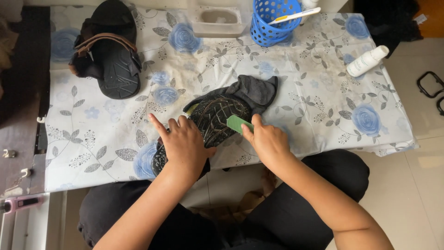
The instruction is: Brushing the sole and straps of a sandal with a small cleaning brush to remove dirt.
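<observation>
At the table's near edge, a sandal (210, 122) lies sole-up on a dark cloth (256, 90). The left hand (185, 143) presses flat on its heel, fingers spread. The right hand (268, 141) pinches a green scrubber (239, 123) against the sole. The sandal looks light and bendy; holding the heel should steady it.

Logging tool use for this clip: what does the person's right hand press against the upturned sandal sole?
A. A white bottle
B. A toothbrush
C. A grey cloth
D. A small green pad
D: the right hand holds a small green pad against the sandal sole, while the left hand steadies the sandal.
</observation>
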